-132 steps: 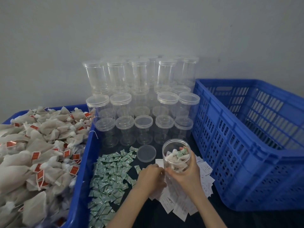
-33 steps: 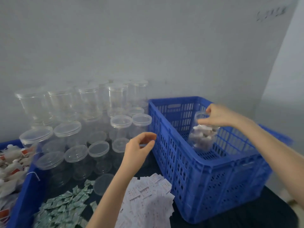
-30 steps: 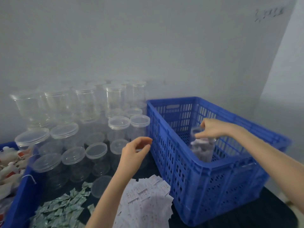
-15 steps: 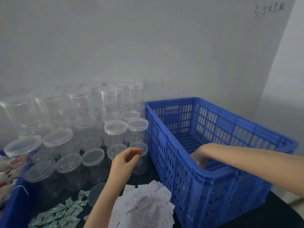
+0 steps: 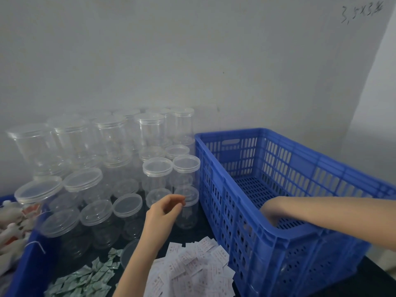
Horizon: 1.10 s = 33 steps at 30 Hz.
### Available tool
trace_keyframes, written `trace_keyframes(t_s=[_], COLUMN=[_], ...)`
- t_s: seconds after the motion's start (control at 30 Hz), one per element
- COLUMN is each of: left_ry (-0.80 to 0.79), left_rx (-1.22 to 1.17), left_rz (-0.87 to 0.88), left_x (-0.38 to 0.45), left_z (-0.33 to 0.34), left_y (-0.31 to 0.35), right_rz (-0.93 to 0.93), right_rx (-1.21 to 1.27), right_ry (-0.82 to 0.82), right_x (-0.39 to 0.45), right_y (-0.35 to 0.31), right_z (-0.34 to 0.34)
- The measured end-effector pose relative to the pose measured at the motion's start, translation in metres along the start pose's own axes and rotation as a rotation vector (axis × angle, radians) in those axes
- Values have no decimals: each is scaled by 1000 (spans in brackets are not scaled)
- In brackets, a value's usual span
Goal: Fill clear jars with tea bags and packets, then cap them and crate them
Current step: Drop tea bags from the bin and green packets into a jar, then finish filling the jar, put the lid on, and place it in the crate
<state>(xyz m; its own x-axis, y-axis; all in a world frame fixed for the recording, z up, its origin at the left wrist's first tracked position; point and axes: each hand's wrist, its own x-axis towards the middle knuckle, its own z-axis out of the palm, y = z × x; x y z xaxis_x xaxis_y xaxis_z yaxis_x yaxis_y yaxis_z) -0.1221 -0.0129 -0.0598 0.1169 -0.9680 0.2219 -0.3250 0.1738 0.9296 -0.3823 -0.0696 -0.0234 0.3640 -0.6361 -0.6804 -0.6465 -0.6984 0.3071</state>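
While the right hand [image 5: 270,212] is sunk inside the crate [image 5: 285,234] near its front wall, its grip and any jar hidden, the left hand [image 5: 164,211], loosely curled and empty, is held just left of the crate, nearest the upright capped jars [image 5: 157,176].

Left hand [image 5: 164,209] raised, fingers loosely curled, holding nothing. Right forearm reaches left and down; right hand [image 5: 270,212] mostly hidden.
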Motion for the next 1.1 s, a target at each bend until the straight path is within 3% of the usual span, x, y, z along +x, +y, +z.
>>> trace_keyframes(t_s=[0.03, 0.1, 0.17, 0.23, 0.33, 0.43, 0.5, 0.6, 0.67, 0.83, 1.1], left_ry=[0, -1, -2, 11, 48, 103, 178, 274, 257, 139, 173], left_rx=[3, 6, 0, -20, -11, 68, 147, 327, 405, 375, 298], left_rz=[-1, 2, 8, 11, 25, 53, 92, 140, 128, 7, -66], left_x=[0, 0, -2, -4, -7, -7, -3, 17, 34, 71, 89], left_z=[-2, -6, -10, -16, -25, -38, -45, -53, -54, -47, -30], left_y=[0, 0, 2, 7, 12, 12, 11, 8, 5, -13, -36], right_rz=[10, 17, 107, 255, 389, 340, 214, -35, -113, -111, -56], right_rx=[49, 284, 371, 351, 282, 436, 498, 502, 455, 479, 818], right_ry=[29, -170, -221, -63, 362, 739, 894, 860, 790, 730, 973], right_x=[2, -7, -14, -25, -42, -52, -52, -43, -28, 4, 37], right_y=[5, 7, 18, 32, 48, 33, 7, -42, -66, -96, -103], right_z=[-1, -15, -32, -51, -80, -117, -141, -170, -183, -194, -166])
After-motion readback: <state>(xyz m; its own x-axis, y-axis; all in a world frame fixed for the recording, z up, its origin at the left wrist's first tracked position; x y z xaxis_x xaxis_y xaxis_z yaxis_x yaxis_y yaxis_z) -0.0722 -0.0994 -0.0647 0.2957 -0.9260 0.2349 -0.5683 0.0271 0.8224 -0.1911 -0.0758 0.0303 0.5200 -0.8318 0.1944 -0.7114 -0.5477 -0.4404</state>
